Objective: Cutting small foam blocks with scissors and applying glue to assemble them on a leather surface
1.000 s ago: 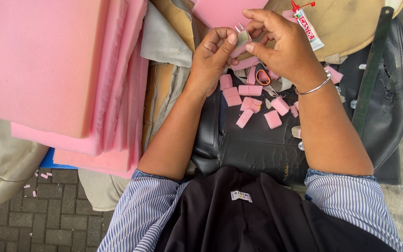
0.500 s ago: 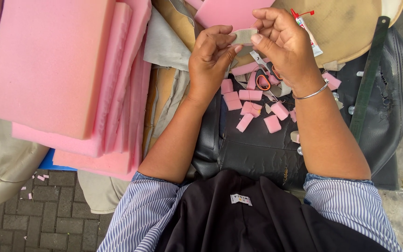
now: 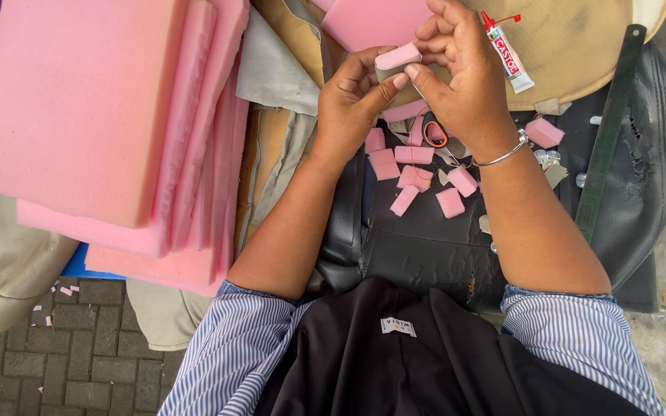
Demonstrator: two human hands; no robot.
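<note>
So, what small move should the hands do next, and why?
Probably press the pink foam piece down firmly. Both the left hand and right hand pinch it against a grey piece beneath, and a glue tube lies nearby, so a bond may need holding.

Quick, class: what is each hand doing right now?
Left hand: closed, pinching the small pink foam piece.
Right hand: closed on the same foam piece, thumb pressing it.

Open room: bare black seat cushion (image 3: 425, 246) at frame centre, between the forearms, below the scattered small pink foam blocks (image 3: 418, 173). Left half blocked by the stacked pink foam sheets (image 3: 102, 115). Right side pinched by the green ruler (image 3: 609, 131) on edge, with glue tube (image 3: 507, 52) upper right beside the right hand (image 3: 464, 85).
</note>
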